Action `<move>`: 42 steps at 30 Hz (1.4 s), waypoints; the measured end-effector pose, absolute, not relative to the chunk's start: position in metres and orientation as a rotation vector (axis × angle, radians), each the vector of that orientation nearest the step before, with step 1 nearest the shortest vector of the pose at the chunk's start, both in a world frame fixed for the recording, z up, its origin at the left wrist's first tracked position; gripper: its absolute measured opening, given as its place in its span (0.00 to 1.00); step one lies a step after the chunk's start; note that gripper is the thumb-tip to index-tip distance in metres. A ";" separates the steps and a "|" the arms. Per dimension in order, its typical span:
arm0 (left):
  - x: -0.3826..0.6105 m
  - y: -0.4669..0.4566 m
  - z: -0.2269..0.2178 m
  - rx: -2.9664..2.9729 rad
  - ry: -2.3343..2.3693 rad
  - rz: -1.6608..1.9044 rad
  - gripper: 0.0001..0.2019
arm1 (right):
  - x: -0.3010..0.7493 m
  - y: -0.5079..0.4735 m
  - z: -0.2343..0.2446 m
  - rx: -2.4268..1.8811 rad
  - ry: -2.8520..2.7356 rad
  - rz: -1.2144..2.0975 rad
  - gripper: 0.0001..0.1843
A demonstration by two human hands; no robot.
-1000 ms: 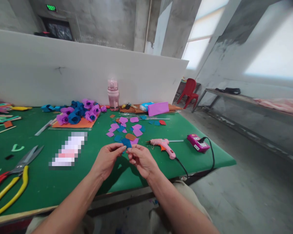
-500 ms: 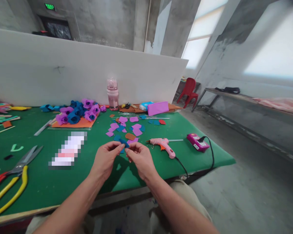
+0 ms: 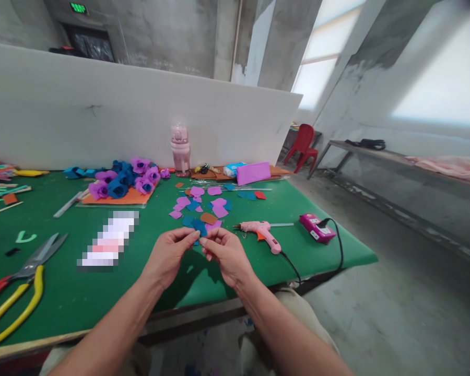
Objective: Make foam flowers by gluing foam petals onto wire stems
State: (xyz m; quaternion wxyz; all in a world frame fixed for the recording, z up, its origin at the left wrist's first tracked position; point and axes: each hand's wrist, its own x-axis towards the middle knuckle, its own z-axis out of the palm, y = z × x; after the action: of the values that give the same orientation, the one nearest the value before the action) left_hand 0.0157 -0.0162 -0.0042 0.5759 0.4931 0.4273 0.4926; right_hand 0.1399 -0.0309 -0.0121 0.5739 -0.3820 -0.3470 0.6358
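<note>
My left hand (image 3: pixel 171 256) and my right hand (image 3: pixel 225 255) meet fingertip to fingertip above the front of the green table (image 3: pixel 102 292). Both pinch a small blue felt piece (image 3: pixel 199 227), which shows only as a sliver above the fingers. Just beyond the hands lie several loose purple, blue and brown felt petals (image 3: pixel 207 206). A pink glue gun (image 3: pixel 262 232) lies on the table right of my right hand.
Blue and purple felt flowers (image 3: pixel 121 183) sit on an orange sheet at the back. A pink bottle (image 3: pixel 180 149) stands by the white partition. Scissors (image 3: pixel 43 253) and yellow-handled pliers (image 3: pixel 11 308) lie at left. A pink power strip (image 3: pixel 317 228) lies at right.
My fingers have closed further over the blue felt piece, so less of it shows. Both hands have stayed over the same spot.
</note>
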 end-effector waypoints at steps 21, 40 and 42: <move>0.022 -0.017 -0.005 0.821 0.769 1.248 0.08 | 0.148 -0.029 -0.018 -0.454 -0.549 2.044 0.10; 0.022 -0.019 0.001 0.855 0.722 1.264 0.10 | 0.148 -0.034 -0.011 -0.514 -0.693 2.021 0.12; 0.022 -0.019 0.001 0.859 0.716 1.261 0.09 | 0.149 -0.034 -0.012 -0.567 -0.775 1.964 0.12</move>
State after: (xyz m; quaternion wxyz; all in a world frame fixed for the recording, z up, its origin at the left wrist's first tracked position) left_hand 0.0221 -0.0185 0.0007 0.6654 0.3803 0.3171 0.5586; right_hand 0.1493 -0.0341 -0.0117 0.4596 -0.2304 -0.3148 0.7978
